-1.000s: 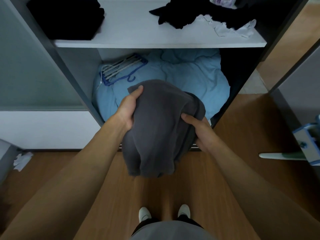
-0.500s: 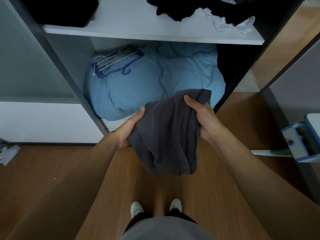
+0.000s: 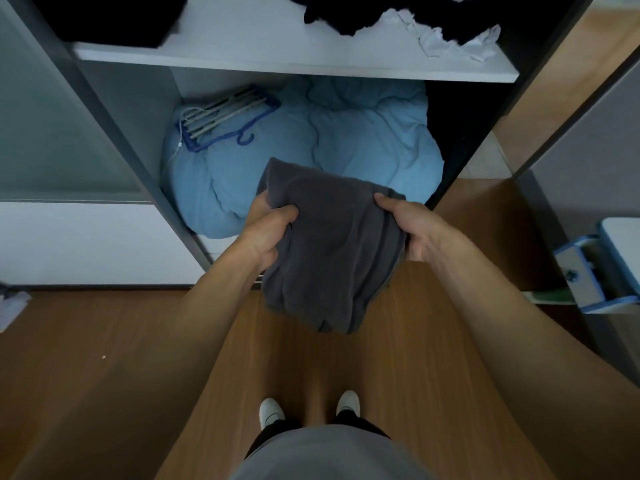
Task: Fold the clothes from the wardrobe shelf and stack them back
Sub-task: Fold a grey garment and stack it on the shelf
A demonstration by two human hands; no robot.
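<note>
Grey garment (image 3: pixel 332 244), gathered into a thick, loosely folded bundle, is held in the air in front of the open wardrobe (image 3: pixel 114 129), level with its lower compartment and above the wooden floor (image 3: pixel 104 358). The left hand (image 3: pixel 266 230) grips its left edge, thumb on top and fingers curled under the cloth. The right hand (image 3: pixel 408 226) pinches the upper right corner, thumb over the fabric and fingers beneath it. The bundle's lower end droops free between the two forearms.

Behind the garment, the lower compartment is filled by a rumpled light blue duvet (image 3: pixel 363 140), and a bunch of blue and pale hangers (image 3: pixel 221 119) lies on the duvet's upper left part.

Above that, the white shelf (image 3: pixel 277 39) carries a black stack of clothes (image 3: pixel 114 19) at its left end. At its right end lies a loose heap of dark clothes (image 3: pixel 363 12) with a crumpled white garment (image 3: pixel 450 39) touching it. The middle of the shelf is bare board.

On the floor, two white shoes (image 3: pixel 272 410) stand side by side below the bundle. At the right edge a blue and white object (image 3: pixel 595 268) shows in part.
</note>
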